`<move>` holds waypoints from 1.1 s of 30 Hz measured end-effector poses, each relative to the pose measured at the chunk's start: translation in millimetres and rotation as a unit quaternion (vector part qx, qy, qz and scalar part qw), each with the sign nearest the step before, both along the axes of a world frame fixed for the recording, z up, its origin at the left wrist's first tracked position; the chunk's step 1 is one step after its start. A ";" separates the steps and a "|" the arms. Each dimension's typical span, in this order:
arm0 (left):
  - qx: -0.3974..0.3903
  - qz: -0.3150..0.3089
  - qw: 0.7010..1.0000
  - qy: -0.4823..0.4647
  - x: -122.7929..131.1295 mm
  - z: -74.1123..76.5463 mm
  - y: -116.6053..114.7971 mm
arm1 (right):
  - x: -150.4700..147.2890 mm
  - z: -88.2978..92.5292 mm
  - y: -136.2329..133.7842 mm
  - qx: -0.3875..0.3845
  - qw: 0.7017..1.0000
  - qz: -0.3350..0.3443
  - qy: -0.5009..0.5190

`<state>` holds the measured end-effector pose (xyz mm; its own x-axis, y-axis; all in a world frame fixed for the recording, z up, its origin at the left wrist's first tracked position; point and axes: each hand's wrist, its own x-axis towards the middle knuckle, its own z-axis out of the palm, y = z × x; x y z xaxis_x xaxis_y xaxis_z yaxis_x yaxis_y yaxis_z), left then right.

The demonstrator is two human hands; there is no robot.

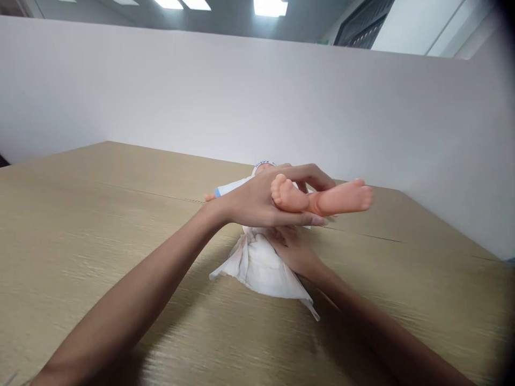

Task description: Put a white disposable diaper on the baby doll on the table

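A baby doll (341, 198) lies on its back on the table, head away from me, in a white top with blue cuffs and a white cap. My left hand (257, 198) is wrapped round its legs and holds both feet raised, soles turned outward. Beneath the doll's bottom, a white diaper (263, 265) is spread with its near end flared toward me. My right hand (295, 246) is low, under the raised legs, at the diaper's right side. Its fingertips are hidden behind the left hand and the doll, so I cannot tell whether they grip the diaper.
The wooden table (100, 230) has a thin seam running across it. A white partition (181, 91) rises along its far side. Above the partition are ceiling lights (270, 7) and a dark-framed window (364, 24).
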<state>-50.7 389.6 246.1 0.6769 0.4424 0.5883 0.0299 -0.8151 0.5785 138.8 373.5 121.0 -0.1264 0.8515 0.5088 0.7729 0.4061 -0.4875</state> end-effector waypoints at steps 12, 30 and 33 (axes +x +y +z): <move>-0.092 0.016 0.996 0.002 -6.6 -36.2 -18.4 | 45.2 0.1 -62.7 0.098 0.977 0.055 0.184; 0.008 0.066 0.975 0.211 -100.9 -102.2 -53.1 | 106.6 1.4 -67.1 0.099 0.942 0.289 -0.138; 0.015 0.064 0.976 0.208 -104.1 -128.2 -51.5 | 111.7 -18.1 -62.0 0.117 0.940 0.279 -0.156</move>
<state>-154.8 338.1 117.9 0.8011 0.5248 0.2878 0.3595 -0.8064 0.4697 250.5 311.6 102.9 -0.6947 0.4779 0.5376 0.4984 0.8587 -0.1194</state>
